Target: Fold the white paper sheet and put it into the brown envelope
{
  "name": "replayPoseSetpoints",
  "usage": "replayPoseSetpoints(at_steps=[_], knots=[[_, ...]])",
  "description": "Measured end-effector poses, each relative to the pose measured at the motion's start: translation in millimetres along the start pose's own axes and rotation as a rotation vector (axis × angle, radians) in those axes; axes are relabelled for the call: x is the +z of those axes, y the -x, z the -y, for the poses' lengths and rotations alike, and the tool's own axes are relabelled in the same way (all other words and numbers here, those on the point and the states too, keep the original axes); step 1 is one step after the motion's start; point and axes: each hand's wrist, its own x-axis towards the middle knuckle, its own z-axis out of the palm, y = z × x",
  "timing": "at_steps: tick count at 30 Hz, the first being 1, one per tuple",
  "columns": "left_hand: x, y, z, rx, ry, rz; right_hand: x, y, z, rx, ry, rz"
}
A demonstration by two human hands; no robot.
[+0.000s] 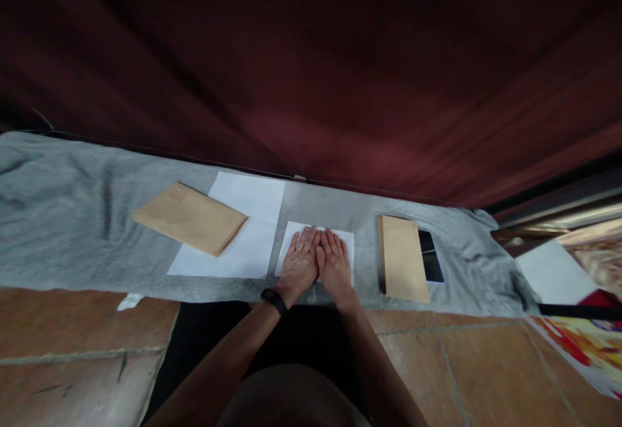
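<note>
A small white sheet of paper (288,239), perhaps folded, lies in front of me on the grey cloth. My left hand (300,262) rests flat on it with the fingers stretched out. Beside it, my right hand (334,260) is flat on the same paper, its fingers pointing away from me. The two hands touch or nearly touch at the middle and cover much of the paper. To the left is a larger white sheet (253,239), partly under a stack of brown envelopes (189,216). Another stack of brown envelopes (403,258) lies to the right.
A dark-screened phone (431,257) lies partly under the right envelope stack. Grey cloth (68,219) covers the narrow surface, backed by a dark red curtain (311,90). White scrap (129,301) lies by the front edge at left. A colourful printed package (587,349) is at far right.
</note>
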Motion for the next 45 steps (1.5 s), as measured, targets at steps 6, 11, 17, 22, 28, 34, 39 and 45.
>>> replayPoseSetpoints(at_steps=[6, 11, 17, 22, 28, 34, 39, 45], knots=[[-1.3, 2, 12, -0.058, -0.018, -0.037, 3, -1, -8, 0.055, 0.079, -0.009], [1.2, 4, 19, -0.113, -0.014, -0.077, 2, 1, -26, 0.084, 0.118, -0.04], [1.3, 7, 22, -0.167, -0.009, -0.104, 3, 5, -42, 0.109, 0.139, -0.111], [0.6, 8, 23, -0.195, -0.004, -0.113, 2, 9, -51, 0.141, 0.16, -0.136], [1.6, 9, 24, -0.192, -0.003, -0.122, 0, 12, -57, 0.177, 0.17, -0.168], [1.2, 9, 23, -0.198, 0.006, -0.128, -8, 13, -42, 0.2, 0.129, -0.208], [0.7, 9, 24, -0.19, -0.001, -0.128, -8, 21, 8, 0.052, 0.051, -0.092], [-0.7, 10, 26, -0.172, -0.006, -0.11, -1, 29, 29, 0.01, 0.043, -0.001]])
